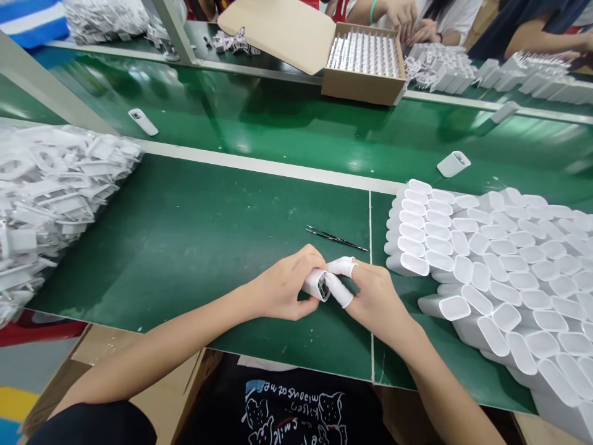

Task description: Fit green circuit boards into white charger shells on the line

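The left hand (290,285) clamps a white casing (312,282) just this side of the tweezers (336,238), the right hand (376,296) touches its open end, grip unclear, and, likely light, stiff and slick, it is best held by its outer walls, off the green board (321,286).

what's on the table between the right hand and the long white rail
In the head view, black tweezers lie on the green tabletop, beside a thin white line, between the right hand and the white rail.
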`<state>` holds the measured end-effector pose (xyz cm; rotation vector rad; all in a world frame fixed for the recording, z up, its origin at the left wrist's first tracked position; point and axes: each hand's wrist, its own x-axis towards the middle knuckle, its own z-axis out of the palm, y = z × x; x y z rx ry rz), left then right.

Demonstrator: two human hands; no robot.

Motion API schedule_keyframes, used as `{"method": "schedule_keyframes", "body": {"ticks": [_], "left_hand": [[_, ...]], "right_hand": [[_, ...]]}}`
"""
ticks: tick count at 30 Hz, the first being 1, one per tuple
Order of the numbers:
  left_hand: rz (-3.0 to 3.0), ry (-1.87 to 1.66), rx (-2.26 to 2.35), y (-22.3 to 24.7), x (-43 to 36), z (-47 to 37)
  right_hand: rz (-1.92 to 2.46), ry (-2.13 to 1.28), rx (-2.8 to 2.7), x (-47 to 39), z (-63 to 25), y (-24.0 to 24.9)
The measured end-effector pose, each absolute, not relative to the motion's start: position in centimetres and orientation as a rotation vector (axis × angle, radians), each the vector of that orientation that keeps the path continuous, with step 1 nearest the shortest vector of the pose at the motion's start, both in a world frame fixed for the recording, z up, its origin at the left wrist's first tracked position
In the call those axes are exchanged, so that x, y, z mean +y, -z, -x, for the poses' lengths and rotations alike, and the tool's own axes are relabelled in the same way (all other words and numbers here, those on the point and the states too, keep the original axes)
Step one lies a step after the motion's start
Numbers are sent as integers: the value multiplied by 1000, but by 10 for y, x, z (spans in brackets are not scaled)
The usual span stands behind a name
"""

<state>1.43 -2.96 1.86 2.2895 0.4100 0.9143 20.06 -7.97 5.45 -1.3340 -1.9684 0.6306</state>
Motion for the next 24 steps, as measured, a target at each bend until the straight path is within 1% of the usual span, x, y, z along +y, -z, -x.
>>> {"method": "schedule_keyframes", "body": {"ticks": [3,4,12,18,24], "left_hand": [[-2170,-963,435,-21,-31,-16],[-2151,-971,439,-21,-31,-16],[-2247,-982,486,-18,-30,-16],[-2171,-964,496,-23,-30,-16],[-2170,-933,494,-23,-30,-14]], "right_hand": [[1254,-850,-1892,-78,-202,-59],[1242,-878,-1878,-78,-202,-61],[1368,-625,-1946,-82,-197,-57],[1309,-823,-1864,-80,-201,-62],[1258,-745,-1898,-79,-199,-62]]}}
